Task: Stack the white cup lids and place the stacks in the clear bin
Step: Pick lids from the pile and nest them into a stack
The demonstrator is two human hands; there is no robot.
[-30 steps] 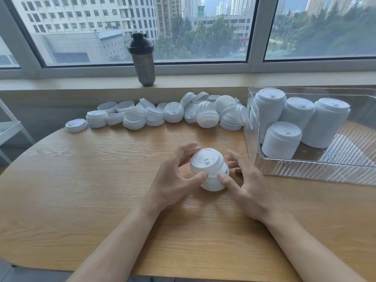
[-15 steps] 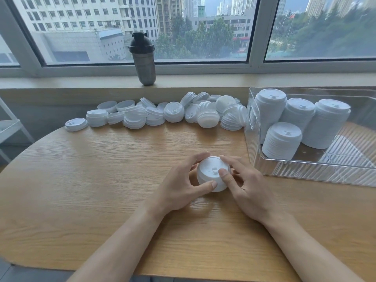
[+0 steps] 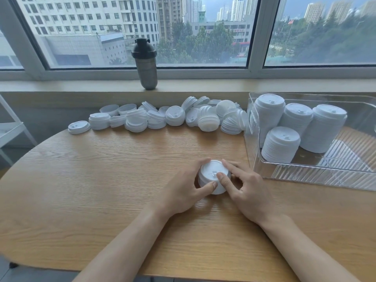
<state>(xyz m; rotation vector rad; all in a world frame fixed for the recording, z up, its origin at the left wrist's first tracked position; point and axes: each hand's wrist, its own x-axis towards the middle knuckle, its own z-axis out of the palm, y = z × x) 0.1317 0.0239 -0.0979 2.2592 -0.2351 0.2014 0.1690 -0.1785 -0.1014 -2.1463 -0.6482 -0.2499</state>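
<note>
A short stack of white cup lids (image 3: pixel 210 171) stands on the wooden table (image 3: pixel 101 180) in front of me. My left hand (image 3: pixel 183 190) grips its left side with thumb and fingers curled round it. My right hand (image 3: pixel 246 190) holds the right side, its thumb pressing on the top lid. Several loose and half-stacked white lids (image 3: pixel 158 118) lie in a row along the table's far edge. The clear bin (image 3: pixel 305 176) stands at the right with several tall lid stacks (image 3: pixel 280 147) inside.
A dark shaker bottle (image 3: pixel 145 64) stands on the window sill behind the loose lids. A white shelf frame (image 3: pixel 12 129) is at the far left beside the table. The table's rounded front edge runs close to my forearms.
The stack was tilted and lifted between both hands; it now sits lower and upright on the table. My right thumb has moved onto its top.
</note>
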